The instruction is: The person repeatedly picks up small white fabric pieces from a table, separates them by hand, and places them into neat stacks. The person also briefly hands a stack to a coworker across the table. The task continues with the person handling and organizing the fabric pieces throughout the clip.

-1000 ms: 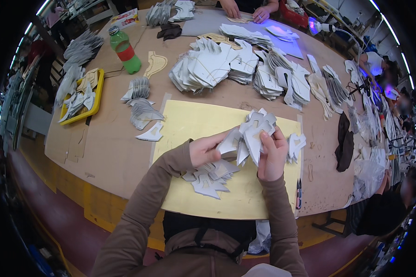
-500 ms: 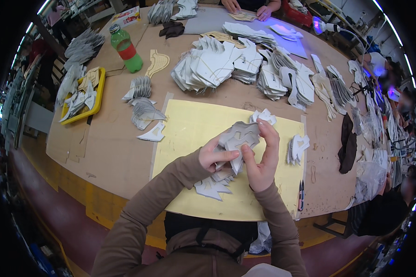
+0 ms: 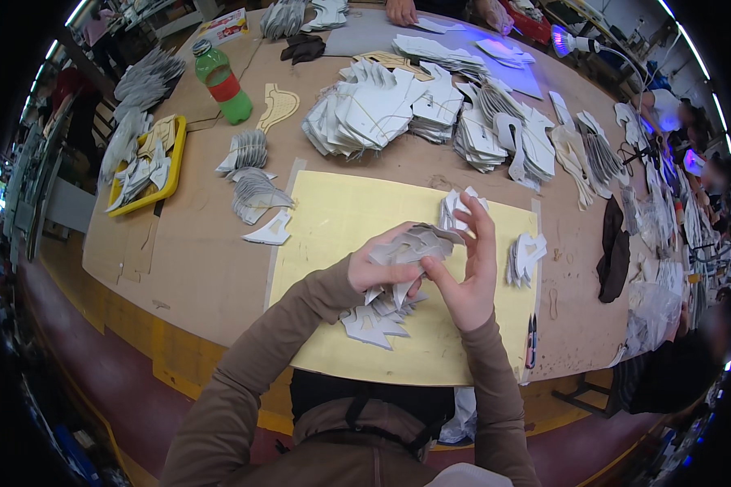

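Observation:
Over a yellow board (image 3: 333, 207), my left hand (image 3: 368, 266) grips a small stack of grey cut-out fabric pieces (image 3: 418, 243), its thumb across the front. The stack is bent and its edges fan apart. My right hand (image 3: 473, 290) holds the stack's right side, thumb pressed on it and fingers pointing up; the fingers' exact contact is partly hidden. Just below lies a loose pile of similar jagged pieces (image 3: 369, 327). Beyond my right fingers sits a small white bundle (image 3: 449, 213), and another bundle (image 3: 526, 260) lies at the board's right edge.
Thread snips (image 3: 531, 341) lie at the board's lower right. Large stacks of white pieces (image 3: 361, 114) stand beyond it. On the left are a green bottle (image 3: 223, 85), a yellow tray (image 3: 176, 154) and grey bundles (image 3: 256, 195). Another person's hand (image 3: 400, 11) is across the table.
The grey stack has tipped and flexed between my hands, now showing its edges. My right fingers have straightened upward. Across the table, the other person's hands have moved apart.

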The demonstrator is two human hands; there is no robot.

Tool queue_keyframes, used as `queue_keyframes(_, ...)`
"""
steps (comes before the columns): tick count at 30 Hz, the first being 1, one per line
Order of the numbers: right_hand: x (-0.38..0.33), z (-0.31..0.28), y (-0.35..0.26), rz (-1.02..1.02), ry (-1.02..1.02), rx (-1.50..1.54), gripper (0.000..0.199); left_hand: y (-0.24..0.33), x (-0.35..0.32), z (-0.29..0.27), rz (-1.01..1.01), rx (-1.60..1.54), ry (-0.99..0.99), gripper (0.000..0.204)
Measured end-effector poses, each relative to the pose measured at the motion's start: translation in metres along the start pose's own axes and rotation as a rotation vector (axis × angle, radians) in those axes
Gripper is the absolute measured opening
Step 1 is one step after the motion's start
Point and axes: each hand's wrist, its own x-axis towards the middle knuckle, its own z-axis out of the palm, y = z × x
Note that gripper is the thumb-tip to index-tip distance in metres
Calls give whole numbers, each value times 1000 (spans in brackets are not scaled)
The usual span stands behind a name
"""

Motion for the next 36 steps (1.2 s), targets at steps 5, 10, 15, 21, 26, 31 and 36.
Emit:
queue_keyframes(5, -6, -11, 11, 69, -150, 29, 40, 8, 3, 15, -63, 166, 129, 58)
queue_keyframes(10, -4, -21, 9, 163, 6, -73, 24, 9, 2, 15, -62, 146, 127, 65)
queue_keyframes(15, 1, -34, 9, 14, 320, 197, 19, 5, 4, 2, -59, -63, 60, 66)
queue_keyframes(21, -4, -16, 6, 115, 45, 5, 16, 6, 5, 4, -60, -486, 43, 57)
queue_keyframes(26, -2, -13, 15, 59, 30, -80, 18, 4, 6, 3, 73, -56, 208, 54)
queue_keyframes(31, -3, -13, 15, 139, 40, -62, 19, 6, 10, 2, 83, 126, 342, 55)
queue_keyframes(36, -2, -17, 16, 188, -9, 1, 24, 6, 10, 0, 132, 207, 353, 57)
